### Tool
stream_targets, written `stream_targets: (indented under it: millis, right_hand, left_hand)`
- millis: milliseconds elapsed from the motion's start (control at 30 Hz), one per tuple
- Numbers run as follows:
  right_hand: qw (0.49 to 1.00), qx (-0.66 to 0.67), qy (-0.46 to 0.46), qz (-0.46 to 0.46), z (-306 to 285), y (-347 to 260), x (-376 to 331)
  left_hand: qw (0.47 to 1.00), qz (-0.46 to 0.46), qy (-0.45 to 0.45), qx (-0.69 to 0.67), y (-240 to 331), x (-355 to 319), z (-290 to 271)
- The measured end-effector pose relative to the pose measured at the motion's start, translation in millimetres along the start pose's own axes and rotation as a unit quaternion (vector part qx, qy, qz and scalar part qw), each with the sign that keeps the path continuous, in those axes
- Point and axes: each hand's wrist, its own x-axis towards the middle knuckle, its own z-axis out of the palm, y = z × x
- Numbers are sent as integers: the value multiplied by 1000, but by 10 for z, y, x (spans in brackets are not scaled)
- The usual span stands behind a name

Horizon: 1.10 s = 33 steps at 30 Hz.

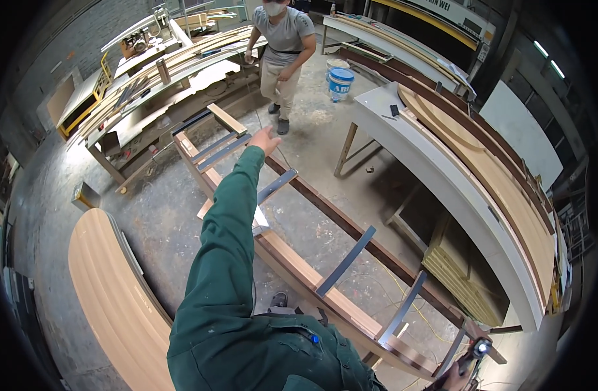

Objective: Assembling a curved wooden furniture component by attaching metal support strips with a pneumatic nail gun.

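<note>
My left arm, in a green sleeve, stretches far forward over a long frame of wooden and brown rails (325, 208). At its end my left hand (265, 140) is held out with at least one finger extended, and nothing shows in it. Blue-grey crossbars (346, 260) bridge the rails on both sides of the arm. Down at the lower right, my right hand (457, 378) grips a dark hand-held power tool (474, 357) with a bright lamp lit on it, close to the frame's near right end. The tool's exact kind is unclear.
A person (284, 45) in a grey shirt and mask stands beyond the frame. A blue bucket (341, 85) is behind. On the right, a white-topped table (390, 107) bears curved wooden panels. A long rounded wooden panel (110, 280) lies at left; a cluttered workbench (175, 91) stands further back.
</note>
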Motion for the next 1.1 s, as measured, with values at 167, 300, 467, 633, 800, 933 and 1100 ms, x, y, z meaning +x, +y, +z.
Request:
stream_targets:
  millis: [167,300,467,633,800,933,1100]
  right_hand:
    - [986,157,17,-55,-273,-378,-507]
    - [958,248,-62,132,-209,-133,-531]
    - [914,366,-84,154,57,-672,-1114]
    - [848,502,-150,84,230,-316,-1087]
    - [839,522,-133,78,306,-330,-1368]
    - [829,517,-149,153,382,-190,-1401]
    - [844,473,-208,145,477,-99,-1413]
  left_hand:
    - [992,17,77,-103,217,193,103]
    - [964,-15,119,-237,23,349,188]
    - [946,-58,176,-265,-332,534,392]
    - [857,-135,179,-464,-945,825,286]
    - [758,-214,131,-603,-523,491,162]
    - [713,-204,30,-670,-239,302,86]
    - [765,-102,-127,-623,-156,-104,222]
